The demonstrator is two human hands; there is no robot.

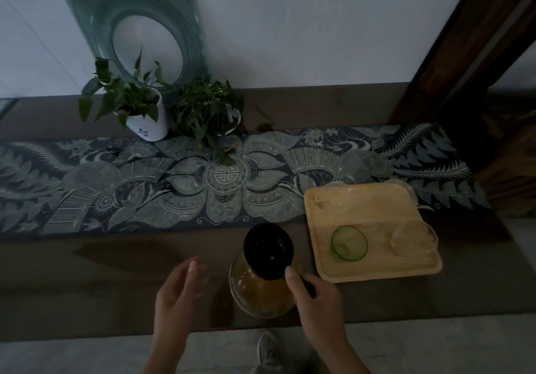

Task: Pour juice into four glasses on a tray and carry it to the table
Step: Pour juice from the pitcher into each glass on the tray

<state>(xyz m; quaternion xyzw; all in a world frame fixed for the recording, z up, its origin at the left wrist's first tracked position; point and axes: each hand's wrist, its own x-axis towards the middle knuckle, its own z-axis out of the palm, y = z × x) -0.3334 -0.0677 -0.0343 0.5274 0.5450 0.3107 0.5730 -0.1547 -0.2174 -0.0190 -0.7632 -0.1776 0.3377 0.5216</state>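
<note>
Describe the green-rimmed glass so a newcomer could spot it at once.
Find the pale wooden tray at the right of the dark table. Two glasses stand along its near edge; the green-rimmed glass is the left one, while the clear glass beside it has no colour.

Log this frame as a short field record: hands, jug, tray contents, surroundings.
right hand: gripping the dark handle of the juice jug
left hand: open, beside the jug, not touching
jug: upright on the table, dark lid on
tray: wooden, holds a green-rimmed glass and a clear glass
behind: two potted plants on a patterned runner
</note>
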